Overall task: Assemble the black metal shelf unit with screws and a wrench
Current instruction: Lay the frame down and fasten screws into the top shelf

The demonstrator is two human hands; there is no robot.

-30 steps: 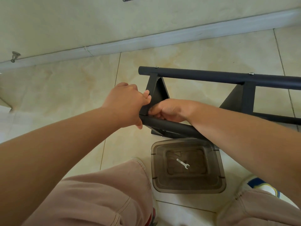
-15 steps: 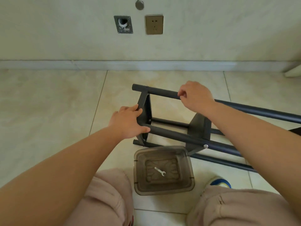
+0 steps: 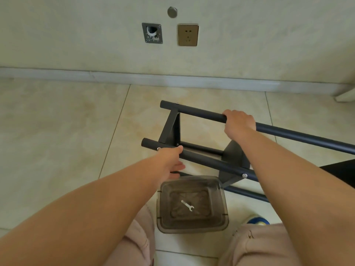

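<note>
The black metal shelf frame (image 3: 203, 158) lies on its side on the tiled floor, its tubes running from the centre off to the right. Silver screw heads (image 3: 244, 175) show on the near tube. My right hand (image 3: 239, 121) is wrapped around the far upper tube. My left hand (image 3: 170, 161) holds the near tube close to its left end, thumb above it and fingers below. A small silver wrench (image 3: 187, 206) lies in a clear plastic container (image 3: 223, 210) on the floor between my knees.
The wall is close behind the frame, with a socket (image 3: 187, 35), a metal plate (image 3: 152, 33) and a baseboard. My knees fill the bottom corners, and a blue shoe (image 3: 258, 221) shows beside the container. A pale furniture foot (image 3: 345, 93) stands at the right edge.
My right hand has left the near corner, taken the far upper tube and slid right along it. My left hand has shifted from the end panel onto the near tube.
</note>
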